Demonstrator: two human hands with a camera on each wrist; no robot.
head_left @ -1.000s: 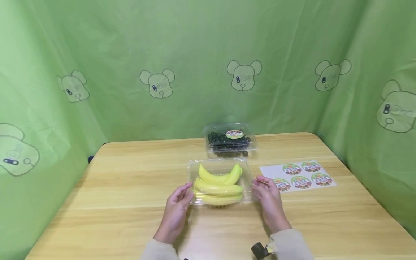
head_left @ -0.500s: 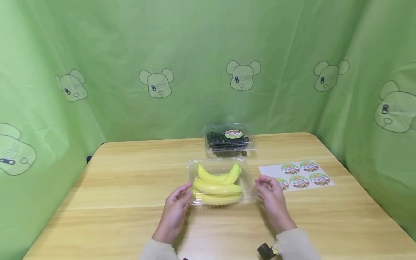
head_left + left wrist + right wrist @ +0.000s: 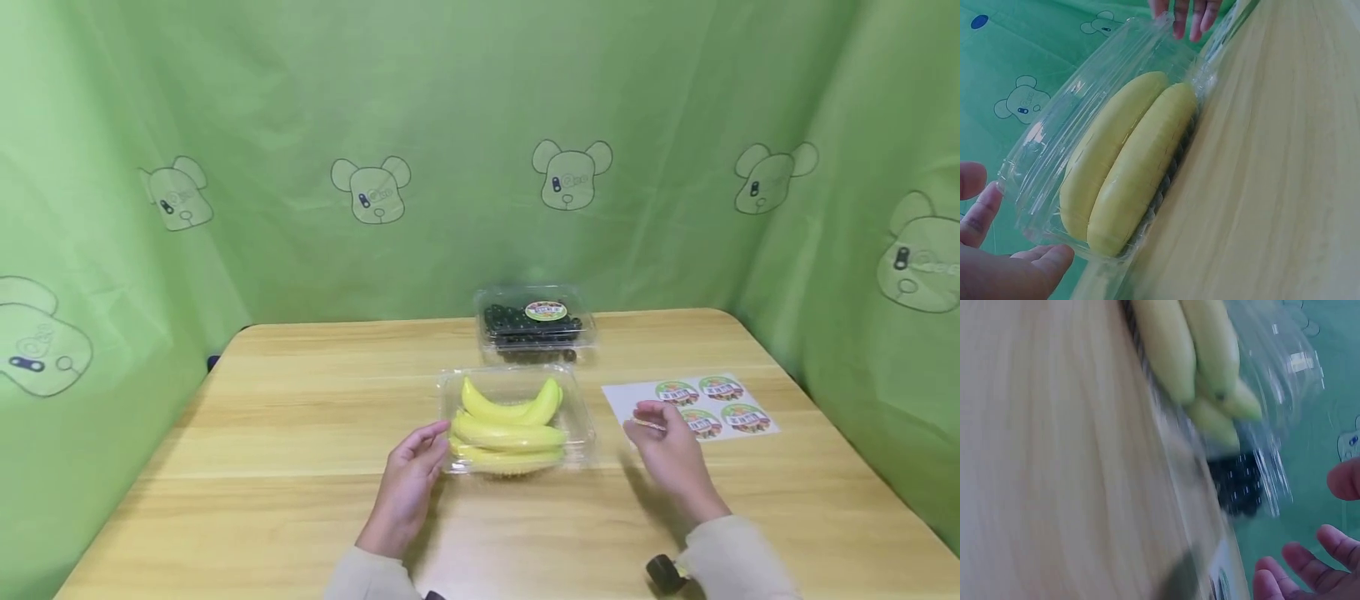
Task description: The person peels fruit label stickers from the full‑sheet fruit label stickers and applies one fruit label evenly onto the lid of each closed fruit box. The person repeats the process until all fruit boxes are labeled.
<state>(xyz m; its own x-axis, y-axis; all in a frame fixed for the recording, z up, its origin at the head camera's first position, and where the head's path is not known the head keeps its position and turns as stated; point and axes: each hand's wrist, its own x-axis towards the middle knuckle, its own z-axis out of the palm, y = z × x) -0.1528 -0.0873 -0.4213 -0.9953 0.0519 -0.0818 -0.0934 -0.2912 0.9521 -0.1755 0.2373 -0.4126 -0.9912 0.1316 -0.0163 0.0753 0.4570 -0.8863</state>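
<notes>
A clear plastic clamshell box [image 3: 577, 400] stands on the table, with several yellow bananas [image 3: 510, 433] inside. At its left side rests my left hand [image 3: 405, 487], its relaxed fingertips right at the plastic edge; in the left wrist view the fingers [image 3: 985, 209] meet the lid's corner. My right hand [image 3: 671, 454] is off the box to the right, over the near left part of a white sticker sheet [image 3: 630, 396]. In the right wrist view its fingers [image 3: 1310, 569] are spread from the thumb with nothing between them. Part of the sheet's left column is hidden behind this hand.
Behind the banana box stands another clear box of dark round fruit [image 3: 525, 321], with a round sticker [image 3: 546, 311] on its lid. More round stickers [image 3: 746, 418] lie on the sheet. A green curtain [image 3: 465, 233] closes off the back and sides of the wooden table [image 3: 300, 433].
My right hand has left the box's right side and moved right, over the sticker sheet. My left hand stays at the box's left side, and the box has not visibly moved.
</notes>
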